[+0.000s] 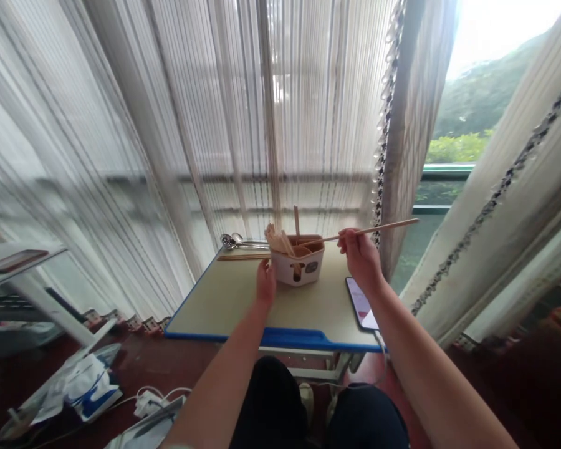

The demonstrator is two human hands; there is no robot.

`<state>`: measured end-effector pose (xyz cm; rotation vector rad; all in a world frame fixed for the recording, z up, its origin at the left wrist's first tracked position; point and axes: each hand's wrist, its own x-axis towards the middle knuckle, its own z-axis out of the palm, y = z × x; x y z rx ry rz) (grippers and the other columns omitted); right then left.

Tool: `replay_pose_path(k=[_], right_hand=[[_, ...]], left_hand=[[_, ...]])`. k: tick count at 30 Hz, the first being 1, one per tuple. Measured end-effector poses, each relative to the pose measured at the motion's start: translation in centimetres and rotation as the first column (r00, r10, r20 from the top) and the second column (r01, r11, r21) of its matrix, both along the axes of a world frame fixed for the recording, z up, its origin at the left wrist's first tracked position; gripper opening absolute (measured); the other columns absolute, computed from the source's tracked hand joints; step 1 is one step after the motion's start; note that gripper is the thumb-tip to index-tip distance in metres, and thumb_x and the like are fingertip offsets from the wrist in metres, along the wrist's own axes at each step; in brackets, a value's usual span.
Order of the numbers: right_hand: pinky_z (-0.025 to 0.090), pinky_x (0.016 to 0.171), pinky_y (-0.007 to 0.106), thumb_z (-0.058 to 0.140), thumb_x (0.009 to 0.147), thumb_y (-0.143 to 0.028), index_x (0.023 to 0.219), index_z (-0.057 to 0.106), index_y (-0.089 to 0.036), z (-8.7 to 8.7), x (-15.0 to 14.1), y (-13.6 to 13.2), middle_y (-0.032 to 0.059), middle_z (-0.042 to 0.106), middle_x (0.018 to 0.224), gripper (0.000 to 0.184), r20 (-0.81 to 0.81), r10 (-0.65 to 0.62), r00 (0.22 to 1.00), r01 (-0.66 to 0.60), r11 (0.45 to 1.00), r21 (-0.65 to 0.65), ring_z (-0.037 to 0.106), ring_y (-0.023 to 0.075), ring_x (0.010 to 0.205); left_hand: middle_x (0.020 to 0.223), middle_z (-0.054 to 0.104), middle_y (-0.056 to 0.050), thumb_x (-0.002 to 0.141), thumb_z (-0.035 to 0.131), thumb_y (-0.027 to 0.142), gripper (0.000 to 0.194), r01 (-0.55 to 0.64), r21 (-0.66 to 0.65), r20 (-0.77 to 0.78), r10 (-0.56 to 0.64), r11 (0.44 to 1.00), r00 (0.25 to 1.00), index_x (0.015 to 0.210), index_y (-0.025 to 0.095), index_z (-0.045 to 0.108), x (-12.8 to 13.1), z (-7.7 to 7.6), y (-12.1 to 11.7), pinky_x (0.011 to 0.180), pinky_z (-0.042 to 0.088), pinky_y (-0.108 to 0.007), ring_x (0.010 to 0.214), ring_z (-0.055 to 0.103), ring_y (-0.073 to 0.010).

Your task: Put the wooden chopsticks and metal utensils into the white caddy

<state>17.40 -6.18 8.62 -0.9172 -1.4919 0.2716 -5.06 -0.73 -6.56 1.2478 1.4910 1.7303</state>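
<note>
A white utensil holder (286,274) with a brown inside and a cut-out in its front stands on the small table. Pale wooden utensils (280,240) lean out of its left part, and a brown stick (296,223) stands upright at the back. My left hand (265,284) is closed against the holder's left side; some of its fingers are hidden. In a pinch, my right hand (359,252) holds a long wooden stick (393,224) slanting down to the holder. The stick's lower end is inside, and its shape there is unclear.
Metal ladles or spoons (236,242) and wooden chopsticks (243,257) lie left of the holder. A phone (361,305) with a cable lies at the right of the blue-edged table (215,305). Curtains (206,125) hang behind. A power strip (149,404) lies at lower left.
</note>
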Motion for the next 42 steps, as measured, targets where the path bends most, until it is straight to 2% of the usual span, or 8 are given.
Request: replay_pose_path(k=[6,18,24,28,30,34,38,42], right_hand=[[0.042,0.060,0.026,0.034,0.091,-0.044,0.087,0.057,-0.016,0.3,0.7,5.2,0.0035,0.063,0.073,0.036,0.213,-0.101,0.972,0.111,0.993,-0.037,0.055,0.0124,0.059],[0.037,0.056,0.022,0.040,0.089,-0.034,0.077,0.059,-0.017,2.8,-3.2,12.3,0.0018,0.062,0.064,0.029,0.424,0.058,0.904,-0.011,0.994,-0.112,0.052,0.0104,0.054],[0.040,0.061,0.022,0.037,0.090,-0.035,0.084,0.063,-0.017,0.4,-3.2,15.1,0.0045,0.065,0.074,0.032,0.488,0.127,0.863,-0.015,0.974,-0.228,0.057,0.0123,0.065],[0.041,0.077,0.029,0.041,0.088,-0.036,0.086,0.067,-0.017,-2.1,-3.0,16.0,0.0087,0.065,0.086,0.032,0.644,0.080,0.760,0.058,0.980,-0.191,0.058,0.0177,0.082],[0.041,0.080,0.032,0.045,0.086,-0.040,0.097,0.065,-0.016,-2.5,-3.2,16.0,0.0095,0.065,0.092,0.033,0.626,0.047,0.778,0.083,0.981,-0.176,0.058,0.0194,0.087],[0.043,0.075,0.030,0.052,0.081,-0.046,0.115,0.055,-0.016,-1.5,-4.4,15.5,0.0094,0.064,0.101,0.045,0.453,0.084,0.887,0.011,0.979,-0.203,0.058,0.0176,0.084],[0.043,0.071,0.028,0.050,0.083,-0.041,0.101,0.059,-0.017,-0.4,-6.2,14.9,0.0077,0.066,0.091,0.032,0.421,0.151,0.894,-0.053,0.971,-0.235,0.059,0.0166,0.081],[0.043,0.074,0.030,0.051,0.081,-0.035,0.094,0.060,-0.017,-0.1,-7.6,14.3,0.0064,0.066,0.085,0.024,0.402,0.065,0.914,0.004,0.986,-0.167,0.059,0.0173,0.080]], left_hand=[[0.112,0.058,-0.012,0.083,0.050,0.037,0.042,-0.025,0.069,-0.219,0.040,0.997,0.975,0.118,0.015,0.049,0.5,-2.7,1.4,0.088,0.046,-0.034,0.101,0.057,-0.0202],[0.108,0.060,-0.012,0.081,0.052,0.030,0.037,-0.020,-0.021,-0.270,0.014,1.000,0.963,0.115,0.016,0.052,0.3,-2.0,1.4,0.082,0.048,-0.033,0.094,0.060,-0.0190],[0.111,0.057,-0.013,0.083,0.048,0.031,0.038,-0.016,-0.010,-0.310,0.012,1.000,0.951,0.117,0.014,0.048,0.1,-2.2,1.4,0.085,0.046,-0.034,0.096,0.058,-0.0188],[0.109,0.057,-0.013,0.083,0.048,0.033,0.038,-0.008,-0.010,-0.307,0.004,1.000,0.952,0.116,0.014,0.048,0.2,-2.2,1.3,0.086,0.046,-0.034,0.098,0.057,-0.0193],[0.109,0.057,-0.014,0.083,0.048,0.034,0.038,-0.010,-0.019,-0.300,0.004,1.000,0.954,0.115,0.013,0.048,0.2,-2.2,1.3,0.086,0.045,-0.034,0.097,0.057,-0.0195],[0.110,0.056,-0.014,0.083,0.048,0.032,0.038,0.003,-0.026,-0.282,-0.010,1.000,0.959,0.115,0.013,0.047,0.3,-2.1,1.2,0.085,0.046,-0.033,0.096,0.057,-0.0185],[0.110,0.057,-0.013,0.083,0.048,0.032,0.037,0.004,-0.019,-0.283,-0.009,1.000,0.959,0.115,0.013,0.048,0.2,-2.0,1.2,0.084,0.046,-0.032,0.096,0.057,-0.0178],[0.109,0.058,-0.013,0.082,0.050,0.033,0.038,-0.014,-0.040,-0.280,0.002,0.999,0.960,0.116,0.014,0.048,0.2,-2.0,1.3,0.083,0.047,-0.031,0.094,0.059,-0.0176]])
